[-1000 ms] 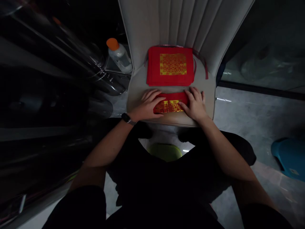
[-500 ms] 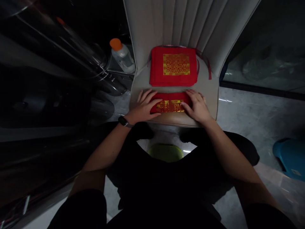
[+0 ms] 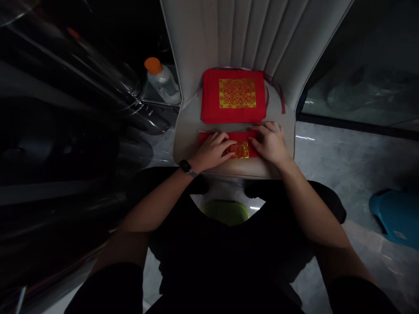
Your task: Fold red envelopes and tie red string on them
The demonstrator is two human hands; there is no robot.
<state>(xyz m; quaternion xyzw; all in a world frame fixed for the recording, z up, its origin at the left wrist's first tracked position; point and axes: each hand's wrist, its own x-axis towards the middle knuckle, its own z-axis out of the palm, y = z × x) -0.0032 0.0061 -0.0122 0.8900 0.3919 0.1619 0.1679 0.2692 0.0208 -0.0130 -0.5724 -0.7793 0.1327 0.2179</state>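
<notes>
Resting loosely open, my left hand (image 3: 214, 150) and right hand (image 3: 272, 143) are touching the folded cloth (image 3: 242, 150) beneath, its long axis running between them, neither nearer.

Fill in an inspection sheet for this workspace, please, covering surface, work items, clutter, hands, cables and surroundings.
Surface: pale chair seat, below a ribbed backrest.
Work items: red stack with gold print on top; narrow red piece in front, also gold-printed.
Clutter: orange-capped bottle left of the chair.
Hands: left hand and right hand on the narrow red piece; grip unclear.
Cables: nothing seen.
Surroundings: dim; blue object on the floor at right.
</notes>
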